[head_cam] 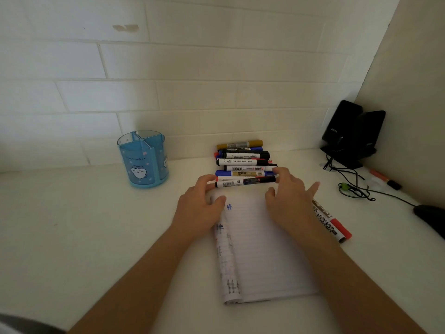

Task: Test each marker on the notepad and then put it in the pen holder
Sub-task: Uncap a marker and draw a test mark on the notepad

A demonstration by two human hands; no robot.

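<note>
A lined notepad (262,249) lies in front of me, its left pages rolled under and bearing small blue test marks. Just beyond its top edge lies a black-capped white marker (243,183), the nearest of several markers (243,160) stacked in a row toward the wall. My left hand (199,208) pinches the marker's left end and my right hand (289,196) touches its right end with the fingertips. A blue pen holder (143,160) with divided compartments stands upright at the left, apart from both hands. A red-capped marker (331,220) lies right of the notepad.
Two black speakers (351,133) stand in the back right corner with black cables (354,186) trailing over the white desk. An orange marker (385,179) lies by the right wall. A dark mouse-like object (431,218) sits at the right edge. A tiled wall closes the back.
</note>
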